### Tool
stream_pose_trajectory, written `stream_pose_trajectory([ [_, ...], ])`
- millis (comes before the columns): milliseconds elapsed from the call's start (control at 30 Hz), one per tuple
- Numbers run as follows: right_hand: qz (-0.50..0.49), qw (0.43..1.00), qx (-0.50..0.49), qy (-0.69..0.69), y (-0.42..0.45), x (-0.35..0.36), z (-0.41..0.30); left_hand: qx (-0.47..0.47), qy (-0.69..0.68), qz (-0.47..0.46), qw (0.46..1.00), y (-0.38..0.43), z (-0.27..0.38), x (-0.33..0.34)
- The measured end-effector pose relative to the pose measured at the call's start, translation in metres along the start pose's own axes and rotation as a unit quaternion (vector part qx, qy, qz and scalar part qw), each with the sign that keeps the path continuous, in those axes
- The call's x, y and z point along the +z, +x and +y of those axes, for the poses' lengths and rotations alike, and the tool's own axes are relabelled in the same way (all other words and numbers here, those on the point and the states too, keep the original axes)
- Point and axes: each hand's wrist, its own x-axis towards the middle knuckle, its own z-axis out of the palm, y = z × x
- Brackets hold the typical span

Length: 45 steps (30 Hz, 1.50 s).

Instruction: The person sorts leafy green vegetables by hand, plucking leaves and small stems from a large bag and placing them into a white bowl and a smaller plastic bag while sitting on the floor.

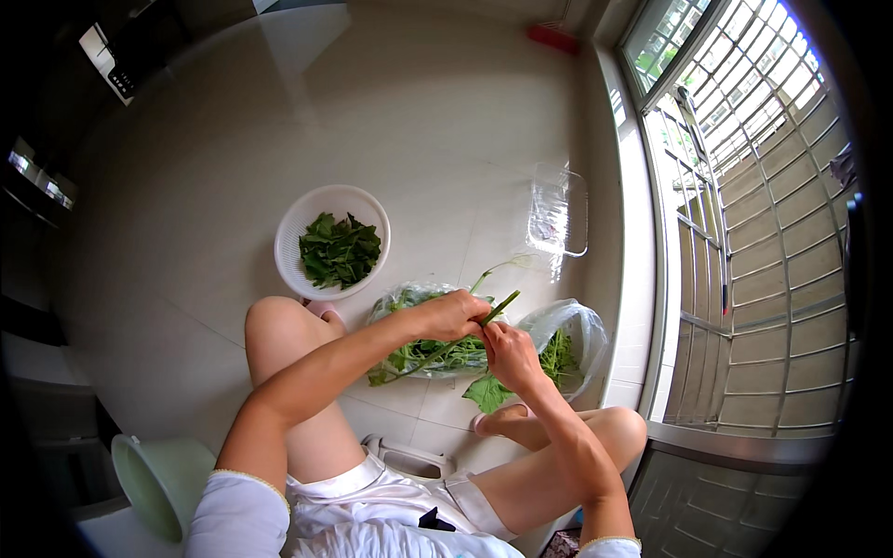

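Observation:
My left hand (453, 314) and my right hand (513, 356) meet in front of my knees, both on a long green vegetable stem (501, 307). The stem's thick end points up and right, and its thin part runs down to the left. A broad green leaf (488, 394) hangs below my right hand. Beneath the hands lies a clear plastic bag (401, 296) of leafy greens (446, 357). To the right, a second clear bag (593, 335) stands open with more green stems (558, 359) inside. Beyond my left knee, a white plastic colander (282, 244) holds loose dark green leaves (338, 247).
A clear plastic tray (575, 209) rests on the tiled floor (432, 146) near the wall at right. Farther off is a red broom head (553, 38). A pale green bucket (167, 481) stands at lower left. Barred door panels (767, 230) line the right side.

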Motion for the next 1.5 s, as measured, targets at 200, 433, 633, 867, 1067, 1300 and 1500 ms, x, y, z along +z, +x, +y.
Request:
stream_pose_trajectory([
  [200,-0.048,0.998,-0.047,-0.004,-0.008,-0.001,0.007,0.018,0.028,-0.049,0.998,0.004,-0.001,0.006],
  [433,0.021,0.996,-0.042,-0.071,-0.005,-0.005,0.013,-0.041,0.051,-0.036,0.997,0.024,0.008,0.000],
  [633,0.084,0.988,-0.008,-0.130,0.004,-0.012,0.029,-0.038,0.085,-0.002,0.996,0.039,0.016,-0.004],
  [867,0.292,0.946,0.134,-0.040,0.016,-0.080,0.077,-0.114,0.063,0.021,0.991,0.021,-0.007,0.006],
  [1067,0.412,0.849,0.212,0.253,-0.002,-0.139,0.094,-0.227,0.043,0.066,0.971,0.012,-0.057,0.022],
  [1300,0.138,0.853,0.186,0.468,0.015,-0.106,0.044,-0.019,0.137,0.374,0.917,0.021,0.000,0.000],
  [1500,0.050,0.869,0.166,0.463,0.027,-0.091,0.013,0.032,-0.051,0.244,0.968,0.011,0.053,-0.011],
])
